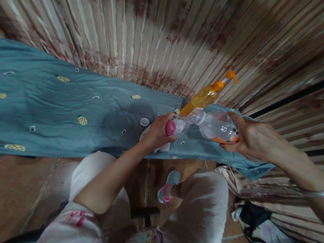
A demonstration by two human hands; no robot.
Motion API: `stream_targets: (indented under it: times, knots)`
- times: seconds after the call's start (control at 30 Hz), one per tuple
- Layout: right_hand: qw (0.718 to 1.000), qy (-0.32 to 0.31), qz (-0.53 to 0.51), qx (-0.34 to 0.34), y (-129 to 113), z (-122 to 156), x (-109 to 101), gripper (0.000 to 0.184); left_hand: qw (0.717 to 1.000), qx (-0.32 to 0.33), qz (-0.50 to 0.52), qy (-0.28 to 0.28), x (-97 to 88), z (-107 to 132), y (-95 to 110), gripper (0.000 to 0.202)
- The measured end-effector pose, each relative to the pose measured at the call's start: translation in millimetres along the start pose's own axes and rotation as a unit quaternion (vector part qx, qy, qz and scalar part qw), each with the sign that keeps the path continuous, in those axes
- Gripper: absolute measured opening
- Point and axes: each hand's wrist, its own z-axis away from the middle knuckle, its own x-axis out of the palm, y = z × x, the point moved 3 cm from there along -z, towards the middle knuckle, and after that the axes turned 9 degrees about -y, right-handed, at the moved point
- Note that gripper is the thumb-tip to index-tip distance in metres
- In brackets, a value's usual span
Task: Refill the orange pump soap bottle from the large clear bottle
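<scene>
My left hand (159,133) is wrapped around a small clear plastic bottle (182,123) with a pink patch on its base or label. In my right hand (251,135) is a larger clear plastic bottle (216,124) with an orange band near its base. Both bottles are tipped toward each other, and their necks meet or nearly meet; the exact contact is too small to tell. Just behind them stands a yellow-orange pump bottle (203,99). A small white cap (144,121) lies left of my left hand, and some crumpled white material (163,147) shows beneath that hand.
A blue-green cloth (46,102) with yellow pineapple prints covers the long narrow table. A pleated floral curtain (123,25) hangs right behind it. My legs are below the front edge, and a dark and white bag or cloth (257,221) lies on the floor at right.
</scene>
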Motion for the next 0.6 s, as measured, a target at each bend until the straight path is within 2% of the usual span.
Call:
stream_targets:
  times: [0.3,0.6]
  knots:
    - [1.0,-0.004,0.006,-0.005,0.8,-0.4,-1.4,0.079,1.0,0.004,-0.007,0.008,0.7,-1.1,-1.4,0.089]
    - [1.0,0.003,-0.002,-0.006,1.0,-0.3,-0.9,0.08,1.0,-0.004,-0.007,-0.009,-1.2,-0.4,2.6,0.09]
